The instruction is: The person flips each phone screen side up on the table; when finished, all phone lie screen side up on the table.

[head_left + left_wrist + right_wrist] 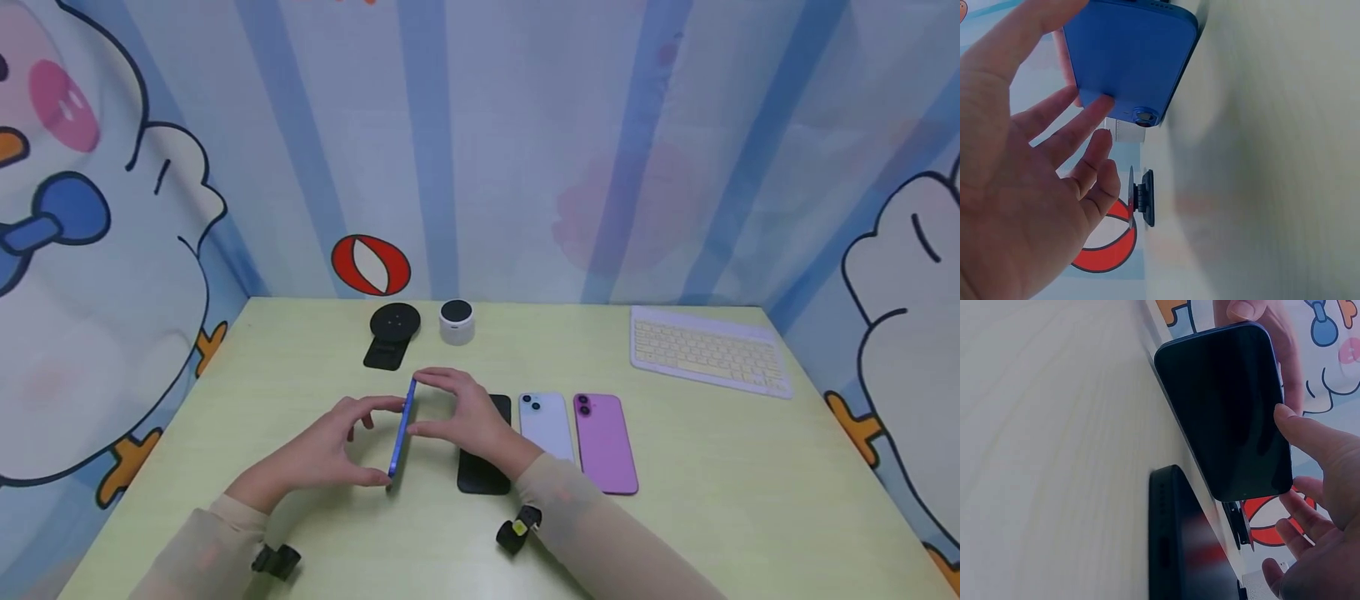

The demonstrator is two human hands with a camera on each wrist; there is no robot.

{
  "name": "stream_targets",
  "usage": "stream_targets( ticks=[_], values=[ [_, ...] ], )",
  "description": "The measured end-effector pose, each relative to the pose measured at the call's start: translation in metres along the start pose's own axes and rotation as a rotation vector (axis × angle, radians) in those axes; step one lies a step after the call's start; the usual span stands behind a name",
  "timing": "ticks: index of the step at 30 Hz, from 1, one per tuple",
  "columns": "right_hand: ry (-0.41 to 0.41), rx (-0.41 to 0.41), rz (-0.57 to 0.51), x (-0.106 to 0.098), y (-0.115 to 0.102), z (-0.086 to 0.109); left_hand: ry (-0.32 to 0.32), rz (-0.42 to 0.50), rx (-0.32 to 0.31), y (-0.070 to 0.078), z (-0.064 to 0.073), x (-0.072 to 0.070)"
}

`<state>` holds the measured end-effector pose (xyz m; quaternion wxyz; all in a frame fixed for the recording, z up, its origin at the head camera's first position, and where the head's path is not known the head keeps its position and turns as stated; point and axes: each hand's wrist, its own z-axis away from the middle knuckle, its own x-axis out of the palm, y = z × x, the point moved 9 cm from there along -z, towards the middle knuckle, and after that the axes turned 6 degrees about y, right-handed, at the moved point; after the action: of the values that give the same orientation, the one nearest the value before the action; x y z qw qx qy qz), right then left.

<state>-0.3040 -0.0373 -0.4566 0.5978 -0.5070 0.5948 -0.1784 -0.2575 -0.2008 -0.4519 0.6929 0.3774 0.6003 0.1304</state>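
A blue smartphone (402,429) stands tilted up on its long edge between the two hands, low over the table. My left hand (318,446) has its thumb at the phone's near end and its fingers against the blue back (1129,56), where a camera lens shows. From the other side my right hand (472,417) holds the far end, its thumb by the upper edge of the dark screen (1225,419) and fingertips at the far corner. Under the right forearm lies a black phone (482,477), partly hidden, beside a pale blue phone (546,423) and a pink phone (606,442).
Behind the hands sit a black folding stand (395,323) with a round pad and a small white cylinder (457,325) with a dark top. At the back right rests a lavender keyboard (705,350). A printed curtain (510,150) borders the table's far edge.
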Motion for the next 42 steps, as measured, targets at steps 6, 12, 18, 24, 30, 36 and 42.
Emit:
stream_targets(
  ticks=[6, 12, 18, 24, 30, 36, 42],
  values=[
    [0.004, -0.017, -0.002, 0.004, -0.003, -0.003, 0.003, -0.035, 0.024, 0.003, 0.002, -0.005],
    [0.01, -0.017, -0.012, 0.008, -0.005, -0.007, 0.006, -0.056, 0.036, 0.002, 0.005, -0.011],
    [0.016, -0.028, 0.011, 0.013, -0.008, -0.012, 0.011, -0.059, 0.051, -0.002, 0.007, -0.017],
    [-0.023, -0.023, 0.052, 0.02, -0.002, -0.015, 0.009, -0.063, 0.05, -0.008, 0.009, -0.019],
    [-0.07, 0.033, 0.183, 0.025, 0.008, -0.012, 0.017, -0.085, 0.026, -0.013, 0.011, -0.024],
    [-0.087, 0.072, 0.27, 0.028, 0.013, -0.007, 0.027, -0.097, 0.023, -0.016, 0.014, -0.029],
    [-0.084, 0.083, 0.308, 0.028, 0.012, -0.005, 0.046, -0.133, 0.01, -0.026, 0.018, -0.028]
  ],
)
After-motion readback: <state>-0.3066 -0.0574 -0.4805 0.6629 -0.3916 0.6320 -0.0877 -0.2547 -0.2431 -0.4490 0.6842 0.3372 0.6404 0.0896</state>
